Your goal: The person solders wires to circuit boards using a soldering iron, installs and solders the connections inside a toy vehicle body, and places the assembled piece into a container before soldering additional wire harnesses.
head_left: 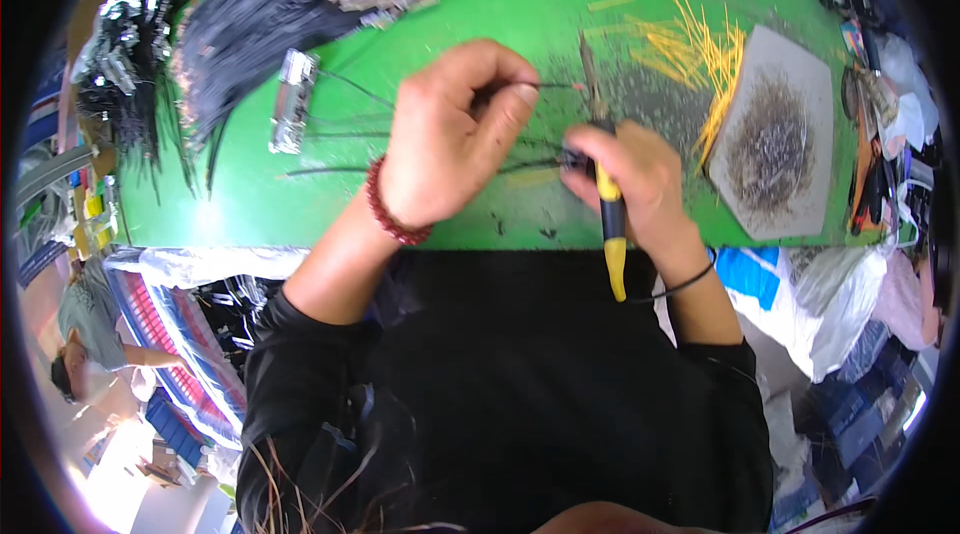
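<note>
My left hand point(445, 129), with a red beaded bracelet at its wrist, is closed in a pinch on a thin black wire point(556, 86). The wire's reddish end sticks out to the right, beside the jaws of the pliers. My right hand point(640, 174) is wrapped round these pliers point(612, 224), which have yellow-and-black handles and slender pointed jaws aimed away from me. More dark wires run under my left hand from a silvery block point(294, 102) on its left. Whether the jaws touch the wire I cannot tell.
A big bundle of black wires point(265, 34) lies at the far left, beside shiny silvery pieces point(135, 44). Thin yellow strips point(700, 59) are scattered right of centre. A grey board point(760, 64) bears dark clippings. Tools point(868, 184) lie along the green table's right edge.
</note>
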{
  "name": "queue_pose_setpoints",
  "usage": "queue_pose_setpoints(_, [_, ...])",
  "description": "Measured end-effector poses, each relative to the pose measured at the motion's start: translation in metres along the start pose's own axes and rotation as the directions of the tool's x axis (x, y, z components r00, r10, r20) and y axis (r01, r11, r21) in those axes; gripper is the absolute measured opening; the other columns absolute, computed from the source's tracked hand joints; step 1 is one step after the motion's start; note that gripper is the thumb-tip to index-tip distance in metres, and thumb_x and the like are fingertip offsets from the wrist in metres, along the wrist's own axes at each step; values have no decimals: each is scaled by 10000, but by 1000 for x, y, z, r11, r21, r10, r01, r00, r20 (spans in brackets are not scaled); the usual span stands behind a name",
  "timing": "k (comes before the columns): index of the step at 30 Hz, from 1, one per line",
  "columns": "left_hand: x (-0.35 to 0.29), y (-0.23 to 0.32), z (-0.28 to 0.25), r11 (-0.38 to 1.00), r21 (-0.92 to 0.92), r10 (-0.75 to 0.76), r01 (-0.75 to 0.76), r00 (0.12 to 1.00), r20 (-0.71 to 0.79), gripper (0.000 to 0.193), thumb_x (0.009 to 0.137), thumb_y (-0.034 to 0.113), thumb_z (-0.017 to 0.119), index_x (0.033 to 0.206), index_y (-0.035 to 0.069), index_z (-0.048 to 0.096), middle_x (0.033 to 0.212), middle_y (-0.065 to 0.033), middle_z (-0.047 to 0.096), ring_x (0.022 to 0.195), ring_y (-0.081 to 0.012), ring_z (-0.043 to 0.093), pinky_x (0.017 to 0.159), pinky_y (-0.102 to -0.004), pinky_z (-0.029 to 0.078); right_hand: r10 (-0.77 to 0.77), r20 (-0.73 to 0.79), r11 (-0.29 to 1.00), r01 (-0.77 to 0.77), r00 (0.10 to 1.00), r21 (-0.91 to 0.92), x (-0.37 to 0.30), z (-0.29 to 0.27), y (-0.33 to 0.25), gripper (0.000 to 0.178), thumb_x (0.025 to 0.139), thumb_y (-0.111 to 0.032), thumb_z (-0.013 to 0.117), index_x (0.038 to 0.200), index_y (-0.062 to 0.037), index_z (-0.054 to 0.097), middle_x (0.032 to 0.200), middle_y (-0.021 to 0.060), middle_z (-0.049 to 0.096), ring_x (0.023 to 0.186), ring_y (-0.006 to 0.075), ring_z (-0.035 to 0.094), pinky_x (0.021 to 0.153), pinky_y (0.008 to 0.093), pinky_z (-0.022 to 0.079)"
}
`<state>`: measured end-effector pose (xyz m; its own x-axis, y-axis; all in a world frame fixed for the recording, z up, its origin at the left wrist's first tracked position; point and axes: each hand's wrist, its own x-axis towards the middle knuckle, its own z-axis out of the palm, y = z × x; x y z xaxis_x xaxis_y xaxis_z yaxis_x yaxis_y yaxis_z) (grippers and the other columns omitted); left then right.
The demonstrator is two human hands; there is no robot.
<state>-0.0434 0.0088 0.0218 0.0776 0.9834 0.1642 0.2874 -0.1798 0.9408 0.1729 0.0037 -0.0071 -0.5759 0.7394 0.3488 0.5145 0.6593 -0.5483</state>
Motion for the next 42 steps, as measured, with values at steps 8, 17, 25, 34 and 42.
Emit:
queue_pose_setpoints(8, [82,-21,-16,546,838,87,-17,996,-37,183,823,216,641,910,54,649,721,-140,660,668,-311,652,605,-399,517,2,-60,1000,-1,998,13,-3,1,-8,453,659,-74,763,1082,-111,605,670,50,540,605,260,542,536,375,407])
queue_pose_setpoints(17, [138,-29,2,228,973,-162,23,987,15,180,843,120,544,828,83,719,816,-129,712,763,-263,713,628,-374,572,17,-40,999,-16,999,27,-2,1,-6,472,638,-56,757,1083,-110,610,700,45,560,624,253,548,554,364,415])
queue_pose_setpoints(25, [123,-21,0,357,933,-214,49,976,30,202,835,195,538,840,59,687,862,-173,690,794,-334,683,684,-423,550,8,-99,997,0,995,73,-5,4,-3,468,639,-55,789,1068,-115,613,639,50,477,581,253,488,521,366,369])
queue_pose_setpoints(34, [9,18,-3,799,562,193,-215,976,100,91,786,125,670,735,85,606,685,-68,581,603,-282,595,510,-382,467,461,-345,674,-70,818,735,2,0,-1,471,791,14,716,1201,-48,491,999,83,688,703,65,558,655,207,443])
queue_pose_setpoints(42, [-3,20,-3,838,512,114,-188,978,173,116,732,32,725,811,49,641,788,-90,616,662,-242,601,562,-329,479,371,-343,758,-69,863,649,30,6,-4,398,793,77,672,1147,-49,540,772,58,667,694,77,622,617,222,513])
